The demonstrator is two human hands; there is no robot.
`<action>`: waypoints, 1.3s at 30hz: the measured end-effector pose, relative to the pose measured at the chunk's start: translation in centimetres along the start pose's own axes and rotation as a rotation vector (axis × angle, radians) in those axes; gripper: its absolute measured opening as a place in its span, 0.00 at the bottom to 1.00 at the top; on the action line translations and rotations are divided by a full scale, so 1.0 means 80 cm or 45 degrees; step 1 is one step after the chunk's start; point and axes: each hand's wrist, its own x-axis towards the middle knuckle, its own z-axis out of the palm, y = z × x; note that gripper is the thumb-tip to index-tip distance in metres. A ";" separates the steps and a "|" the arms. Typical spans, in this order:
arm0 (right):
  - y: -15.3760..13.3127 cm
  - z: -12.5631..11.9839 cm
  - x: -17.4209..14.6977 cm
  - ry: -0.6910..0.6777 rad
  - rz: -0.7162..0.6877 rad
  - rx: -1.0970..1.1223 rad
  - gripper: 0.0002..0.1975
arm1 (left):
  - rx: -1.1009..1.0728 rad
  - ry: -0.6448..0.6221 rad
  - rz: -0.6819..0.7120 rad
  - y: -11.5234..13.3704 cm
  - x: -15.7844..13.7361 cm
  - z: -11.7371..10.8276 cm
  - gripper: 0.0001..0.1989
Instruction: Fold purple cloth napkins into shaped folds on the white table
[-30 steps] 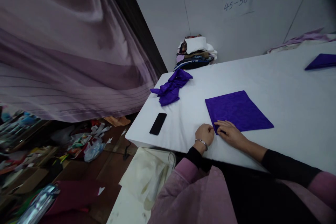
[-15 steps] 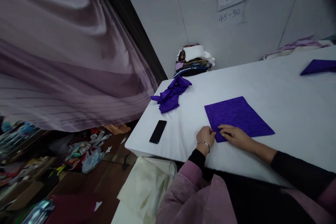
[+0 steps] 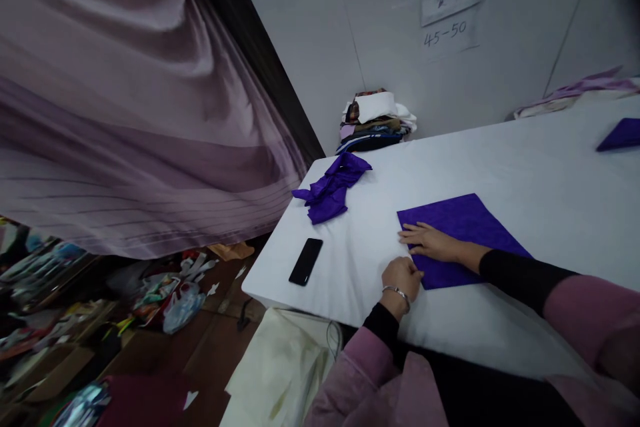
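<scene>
A purple cloth napkin [image 3: 473,217], folded flat with straight edges, lies on the white-covered table [image 3: 360,260]. My right hand [image 3: 433,242] rests flat on the napkin near its left edge, fingers spread a little and pointing left. At the napkin's near left corner is my left hand [image 3: 401,276], its thumb and fingers pinched on the cloth. A bracelet circles my left wrist. The fingertips of the left hand are partly hidden.
A crumpled purple cloth [image 3: 333,188] and a black phone [image 3: 306,261] lie on the table's left part. Another purple cloth [image 3: 621,135] is at the far right. Folded clothes [image 3: 375,121] are stacked by the wall. A light curtain [image 3: 150,147] hangs at left.
My right hand has moved from the near corner up along the left edge and flattened onto the napkin. My left hand stays at the corner. The whole view has shifted slightly.
</scene>
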 end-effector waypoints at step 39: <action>-0.006 0.016 -0.008 0.313 0.128 -0.104 0.21 | 0.056 -0.064 0.077 -0.007 0.005 -0.002 0.04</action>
